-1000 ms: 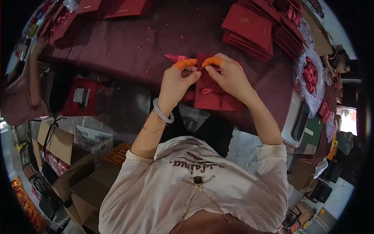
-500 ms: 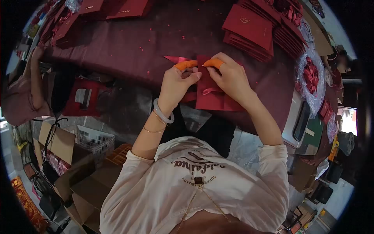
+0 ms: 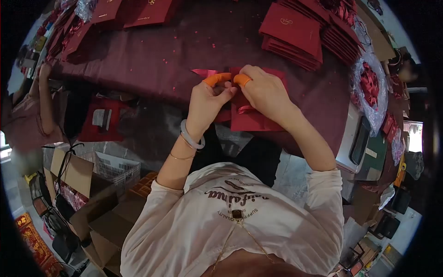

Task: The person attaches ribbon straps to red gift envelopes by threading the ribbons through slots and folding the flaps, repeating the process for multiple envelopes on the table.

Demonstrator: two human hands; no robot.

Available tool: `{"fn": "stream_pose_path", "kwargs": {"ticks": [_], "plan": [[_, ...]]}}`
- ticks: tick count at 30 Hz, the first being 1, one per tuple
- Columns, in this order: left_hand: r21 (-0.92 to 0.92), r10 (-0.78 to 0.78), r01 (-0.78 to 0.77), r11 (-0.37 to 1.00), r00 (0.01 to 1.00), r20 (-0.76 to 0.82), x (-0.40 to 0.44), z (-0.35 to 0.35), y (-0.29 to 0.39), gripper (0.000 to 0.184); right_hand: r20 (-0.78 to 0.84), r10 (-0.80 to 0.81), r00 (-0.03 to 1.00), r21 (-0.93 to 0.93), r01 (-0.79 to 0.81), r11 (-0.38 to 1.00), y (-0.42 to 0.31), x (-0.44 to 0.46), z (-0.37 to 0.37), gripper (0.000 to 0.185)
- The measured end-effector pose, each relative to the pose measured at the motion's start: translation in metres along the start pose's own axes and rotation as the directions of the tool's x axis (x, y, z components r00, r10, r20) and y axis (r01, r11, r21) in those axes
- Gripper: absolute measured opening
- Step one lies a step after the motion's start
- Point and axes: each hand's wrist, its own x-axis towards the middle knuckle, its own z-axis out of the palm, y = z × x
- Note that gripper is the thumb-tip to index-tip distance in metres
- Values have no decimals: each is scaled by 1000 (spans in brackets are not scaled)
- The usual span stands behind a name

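A flat red paper bag [image 3: 253, 122] lies at the table's near edge, partly covered by my right hand [image 3: 265, 94]. My left hand [image 3: 207, 99] is closed at the bag's left edge, pinching a shiny red ribbon [image 3: 203, 72] whose pointed tail sticks out beyond the fingers. Fingers curled, my right hand works over the bag close to the left fingertips; what it grips is hidden. Both index fingers wear orange finger covers. A ribbon loop [image 3: 246, 109] crosses the bag's face below my right hand.
Stacked red bags with gold print [image 3: 291, 32] stand at the back right, with more bags [image 3: 150, 11] at the back left. A plastic bag of red ribbons [image 3: 370, 87] lies right. Another person's arm [image 3: 45, 99] rests at the left table edge. A white crate [image 3: 115, 166] and cardboard boxes stand below.
My right hand has shifted left, its fingers curling in and its orange-covered finger bending closer to my left fingertips. My left hand has barely moved. The view has tilted slightly.
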Motion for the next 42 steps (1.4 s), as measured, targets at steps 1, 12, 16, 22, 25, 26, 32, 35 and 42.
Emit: {"fn": "stream_pose_path", "kwargs": {"ticks": [1,12,16,22,25,26,32,35,42], "plan": [[-13,9,-9,1000,1000,-8,-1,0,2,30,77,148,986,168,-159,973,2,1,-3,18],[650,437,-347,676,899,26,4,7,-1,34,415,282,865,894,-445,50,54,-1,5,40],[863,585,-347,368,807,75,10,10,-4,24,391,335,857,920,-352,-173,58,-2,14,44],[881,588,-399,254,787,187,8,8,3,17,354,383,853,934,-341,-105,55,-3,17,32],[880,448,-474,44,796,406,6,-4,23,10,349,410,842,926,-376,-17,51,-4,18,32],[884,401,-468,-10,807,433,4,-11,32,11,351,417,838,924,-383,-6,51,-4,17,32],[884,358,-422,-202,808,468,-11,-84,75,12,321,419,849,926,-374,48,51,-3,24,32],[915,329,-391,-97,855,401,-12,-105,68,16,301,421,856,921,-375,103,49,-2,24,32],[971,634,-204,128,769,78,-19,-83,44,22,274,408,871,912,-370,177,48,-3,23,32]]}}
